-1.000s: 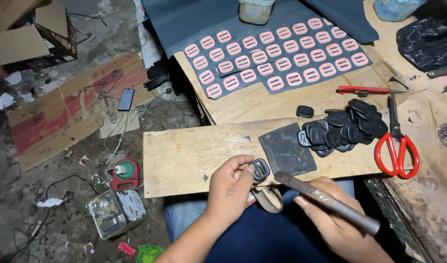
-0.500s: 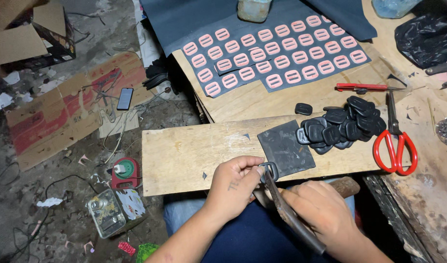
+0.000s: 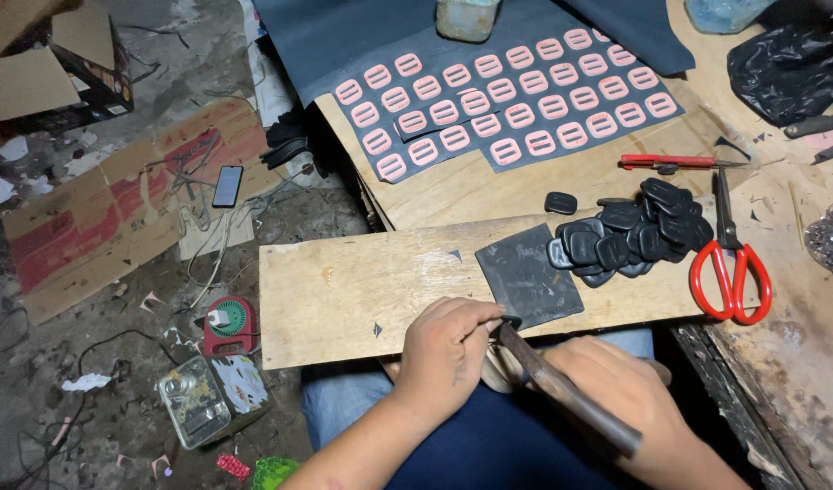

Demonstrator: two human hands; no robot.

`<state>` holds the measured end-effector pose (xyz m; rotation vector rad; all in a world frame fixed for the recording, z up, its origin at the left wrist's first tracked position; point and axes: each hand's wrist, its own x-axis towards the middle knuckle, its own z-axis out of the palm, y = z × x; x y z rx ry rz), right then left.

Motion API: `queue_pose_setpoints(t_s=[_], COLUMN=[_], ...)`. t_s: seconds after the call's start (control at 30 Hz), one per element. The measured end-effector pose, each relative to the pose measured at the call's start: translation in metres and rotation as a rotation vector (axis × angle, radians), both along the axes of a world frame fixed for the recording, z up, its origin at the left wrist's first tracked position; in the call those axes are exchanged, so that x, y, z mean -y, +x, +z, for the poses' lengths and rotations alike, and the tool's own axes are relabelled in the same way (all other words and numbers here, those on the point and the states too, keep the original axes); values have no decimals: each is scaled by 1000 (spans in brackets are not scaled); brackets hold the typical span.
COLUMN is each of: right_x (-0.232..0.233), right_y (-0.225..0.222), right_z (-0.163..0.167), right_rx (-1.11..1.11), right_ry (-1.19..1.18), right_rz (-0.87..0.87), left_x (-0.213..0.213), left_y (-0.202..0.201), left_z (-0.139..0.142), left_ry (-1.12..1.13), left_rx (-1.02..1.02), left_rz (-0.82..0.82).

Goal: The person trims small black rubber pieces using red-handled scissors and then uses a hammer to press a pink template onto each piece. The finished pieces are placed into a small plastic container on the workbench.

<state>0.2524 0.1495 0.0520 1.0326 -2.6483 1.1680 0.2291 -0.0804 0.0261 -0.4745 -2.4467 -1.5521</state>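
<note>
My left hand [image 3: 445, 349] pinches a small dark piece at the near edge of a wooden board [image 3: 362, 286] lying across my lap. Gripped in my right hand [image 3: 620, 390] is a long metal tool [image 3: 561, 386] with a rusty handle; its tip points up-left and touches the piece under my left fingers. Just beyond the tip lies a dark square pad [image 3: 528, 275] on the board. A pile of black covered pieces [image 3: 632, 231] sits at the board's right end.
Red-handled scissors [image 3: 730, 263] lie right of the pile, a red cutter [image 3: 670, 162] beyond it. Rows of pink slotted pieces rest on a dark sheet [image 3: 507, 104] on the table. On the floor to the left: cardboard, a phone [image 3: 227, 185], cables and a glass jar [image 3: 199, 399].
My right hand has drawn the tool in from the right, so its tip now meets the piece in my left fingers. My left hand has stayed at the board's near edge.
</note>
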Motion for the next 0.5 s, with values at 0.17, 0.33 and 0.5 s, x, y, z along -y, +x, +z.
queue_pose_setpoints(t_s=[0.17,0.33,0.5], right_x=[0,-15,-11], right_y=[14,5,2], right_z=[-6,-12,-14], right_rx=[9,350,58], right_ry=[27,158,142], right_rz=[-442,-717,-582], left_x=[-6,-11,-15], left_y=[-6,-16,-15], left_z=[-2,-10,-16], left_ry=[-61,-241,-359], left_rx=[-182,-359,-413], left_rz=[-23,-211,-207])
